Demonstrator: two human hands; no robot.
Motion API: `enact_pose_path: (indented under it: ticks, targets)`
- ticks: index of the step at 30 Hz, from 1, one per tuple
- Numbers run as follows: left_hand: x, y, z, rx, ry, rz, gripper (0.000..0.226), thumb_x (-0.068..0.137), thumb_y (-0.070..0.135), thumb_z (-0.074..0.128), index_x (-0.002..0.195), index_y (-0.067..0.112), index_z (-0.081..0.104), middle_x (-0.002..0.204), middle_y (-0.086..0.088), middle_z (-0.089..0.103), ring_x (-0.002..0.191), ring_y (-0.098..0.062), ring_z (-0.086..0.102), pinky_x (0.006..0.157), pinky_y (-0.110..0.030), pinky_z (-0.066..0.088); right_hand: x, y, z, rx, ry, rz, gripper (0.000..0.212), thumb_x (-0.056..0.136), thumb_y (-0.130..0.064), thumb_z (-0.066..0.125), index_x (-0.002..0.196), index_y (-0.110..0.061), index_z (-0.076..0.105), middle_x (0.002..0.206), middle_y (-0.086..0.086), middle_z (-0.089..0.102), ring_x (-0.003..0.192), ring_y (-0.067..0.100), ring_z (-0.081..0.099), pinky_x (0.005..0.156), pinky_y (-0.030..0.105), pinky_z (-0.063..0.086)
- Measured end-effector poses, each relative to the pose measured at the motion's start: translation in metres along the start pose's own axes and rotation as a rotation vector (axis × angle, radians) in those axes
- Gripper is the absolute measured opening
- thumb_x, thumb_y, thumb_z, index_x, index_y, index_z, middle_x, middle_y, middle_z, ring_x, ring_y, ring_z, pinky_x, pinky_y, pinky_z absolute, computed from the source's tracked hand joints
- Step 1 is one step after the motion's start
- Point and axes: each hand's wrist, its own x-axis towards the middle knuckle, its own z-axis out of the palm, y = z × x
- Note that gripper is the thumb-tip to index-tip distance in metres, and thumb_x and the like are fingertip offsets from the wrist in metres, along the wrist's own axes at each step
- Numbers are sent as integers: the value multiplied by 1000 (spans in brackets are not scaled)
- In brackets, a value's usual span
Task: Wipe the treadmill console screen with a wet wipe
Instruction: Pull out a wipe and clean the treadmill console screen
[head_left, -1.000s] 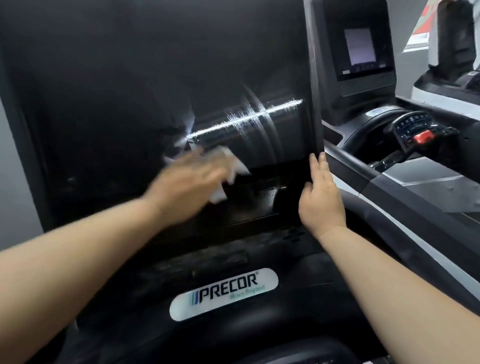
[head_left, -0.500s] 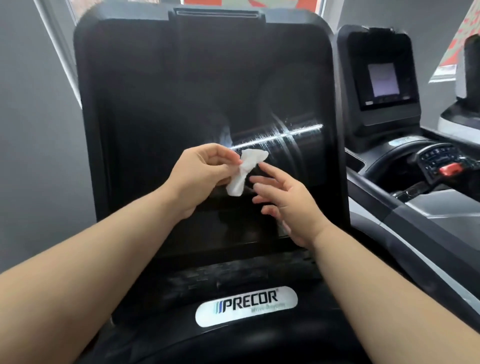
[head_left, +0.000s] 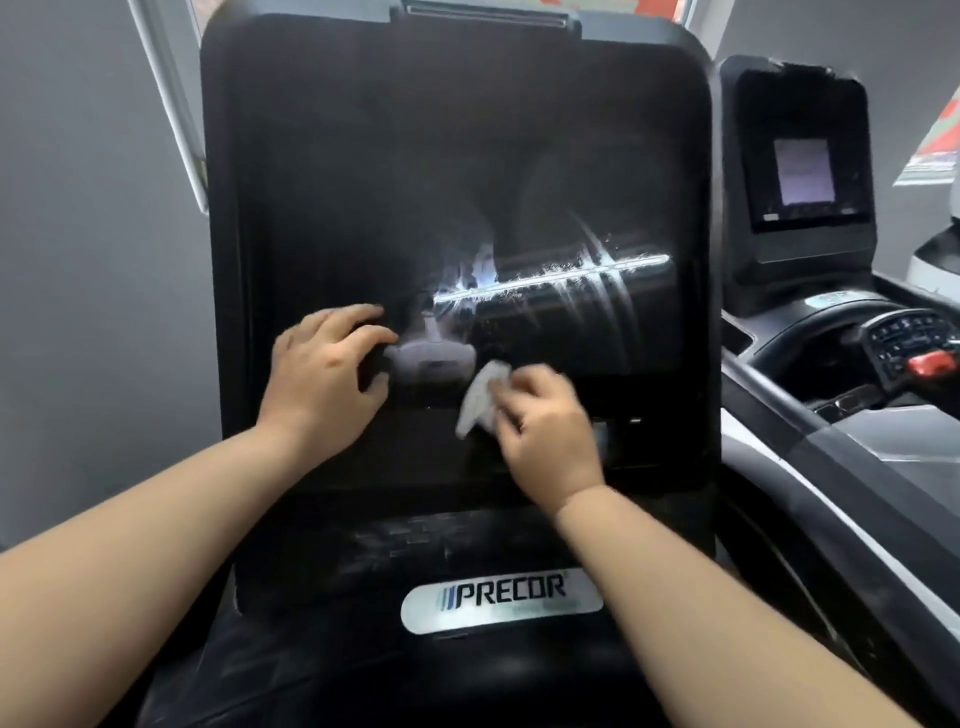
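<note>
From the head camera, the big dark screen of the treadmill console fills the middle, with wet streaks and a bright horizontal glare line across its lower half. The wipe has changed hands: half a second ago the left hand pinched it while the right reached in, and now the right hand has it, fingers curled and bunched around the crumpled white cloth, which sticks out at about 10 o'clock from the knuckles. The wipe sits against the lower part of the screen, just under the glare line; the blur there makes it hard to say how firmly it presses.

The left hand has let go and moved off toward 9 o'clock of the wipe. Its fingers are spread and loosely bent, empty, lying close to the glass; whether they touch it I cannot tell.

Below the screen, at 6 o'clock, the silver PRECOR badge shows. At 3 o'clock stands a neighbouring machine with a small lit display.
</note>
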Motion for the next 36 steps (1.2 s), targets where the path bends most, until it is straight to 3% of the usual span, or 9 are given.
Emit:
enact_pose_path:
  ticks: [4, 6, 9, 13, 15, 20, 26, 32, 36]
  targets:
    - [-18, -17, 10, 100, -38, -25, 53, 82, 34, 67, 132, 27, 51, 156, -3, 26, 144, -24, 16, 114, -47, 4, -31, -18, 13, 31, -347, -371, 12, 73, -3, 61, 74, -11, 70, 78, 7, 63, 64, 27, 54, 53, 35, 49]
    - [-23, -24, 8, 131, -33, -59, 57, 84, 38, 64, 137, 31, 43, 159, -3, 16, 146, -22, 8, 114, -48, -1, -8, -3, -1, -12, -295, -287, 16, 75, -12, 54, 68, -10, 69, 76, 10, 61, 65, 30, 56, 56, 35, 49]
    - [-27, -36, 3, 103, -8, -211, 61, 89, 42, 56, 144, 35, 31, 161, -3, 0, 146, -18, -5, 113, -48, -8, 24, 19, -19, -43, 15, 151, 20, 80, -13, 57, 83, -4, 75, 96, 15, 64, 86, 36, 59, 78, 34, 48]
    - [-28, -44, 2, 48, 22, -303, 64, 94, 40, 49, 149, 33, 17, 160, -1, -13, 146, -18, -12, 113, -45, -12, -34, -34, 12, 43, -183, -205, 20, 85, -16, 59, 72, -7, 70, 81, 9, 64, 70, 29, 56, 61, 35, 50]
    - [-25, -46, 1, 3, 45, -353, 64, 95, 36, 47, 150, 30, 14, 160, -2, -13, 146, -21, -9, 116, -45, -8, -33, -35, 11, 77, -221, -276, 23, 87, -15, 60, 65, -9, 65, 71, 7, 60, 60, 27, 53, 51, 35, 48]
    - [-20, -57, 1, -101, 95, -399, 63, 98, 29, 41, 152, 18, 9, 161, -1, -3, 145, -25, 2, 117, -45, 12, 50, -8, -9, 5, 57, 118, 13, 78, -8, 62, 83, -8, 74, 91, 12, 65, 82, 33, 61, 74, 34, 50]
    - [-7, -61, 6, -120, 221, -394, 59, 98, 29, 31, 152, 15, 10, 161, -3, 8, 146, -22, 6, 115, -30, 4, -36, -49, 33, 44, -422, -489, 7, 86, -11, 63, 86, -15, 69, 89, 1, 63, 75, 19, 52, 63, 33, 50]
    - [-2, -62, 10, -137, 263, -415, 58, 99, 25, 30, 152, 17, 10, 161, -2, 8, 146, -26, 8, 116, -33, 6, 56, -14, 4, 4, 108, -45, 11, 85, -17, 67, 80, -9, 73, 79, -1, 58, 67, 20, 57, 62, 30, 50]
    - [-3, -60, 11, -151, 267, -429, 57, 98, 26, 28, 152, 18, 12, 161, -1, 10, 145, -26, 10, 116, -35, 8, -10, -46, 23, 53, -228, -353, 5, 79, -8, 72, 81, -13, 71, 78, 6, 60, 65, 25, 53, 58, 33, 48]
